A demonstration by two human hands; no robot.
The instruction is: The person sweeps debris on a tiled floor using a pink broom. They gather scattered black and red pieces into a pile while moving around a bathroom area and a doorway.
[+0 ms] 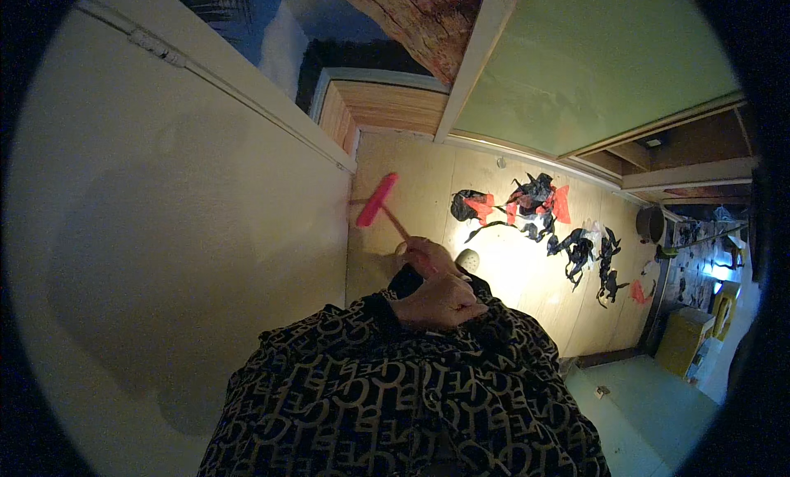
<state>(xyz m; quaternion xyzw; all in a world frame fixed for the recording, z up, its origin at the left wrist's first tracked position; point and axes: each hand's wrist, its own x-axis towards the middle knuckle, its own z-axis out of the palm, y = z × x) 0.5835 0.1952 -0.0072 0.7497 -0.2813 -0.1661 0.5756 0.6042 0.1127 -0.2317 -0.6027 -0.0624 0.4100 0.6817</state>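
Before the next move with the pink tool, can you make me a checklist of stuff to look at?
1. Right hand gripping the handle: ok.
2. Left hand gripping it too: cannot tell, the handle is hidden there.
3. Pink head touching the floor: cannot tell.
4. Pink head at the black and red scraps: not ok, it's apart, to their left.
5. Scraps all together: not ok, they're spread out.

Blk top [395, 386], lng slvs [329, 333], tan letter-like prnt
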